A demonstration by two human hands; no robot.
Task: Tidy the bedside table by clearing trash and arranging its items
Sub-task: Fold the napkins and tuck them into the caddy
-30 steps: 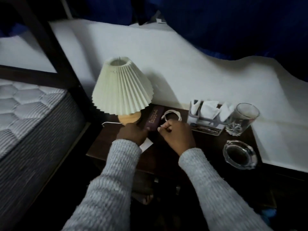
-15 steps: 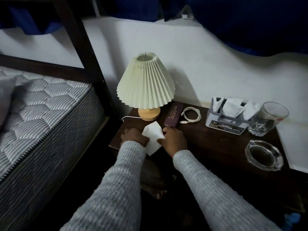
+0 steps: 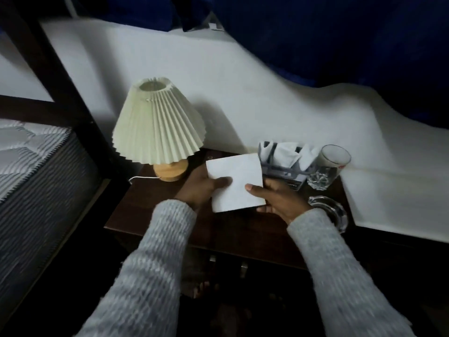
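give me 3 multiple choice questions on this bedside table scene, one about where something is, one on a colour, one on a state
1. Where does the clear drinking glass stand?
A. right of the grey napkin holder
B. left of the lamp
C. on the mattress

2. What colour is the pleated shade of the wooden-based table lamp?
A. red
B. pale cream
C. black

3. What is the state of the white square paper napkin?
A. lying flat on the dark wooden bedside table
B. tucked in the holder
C. held up by both hands

Answers:
1. A, the glass sits against the holder's right side.
2. B, the shade is a pale cream.
3. C, the left hand and right hand each grip an edge of it above the table.
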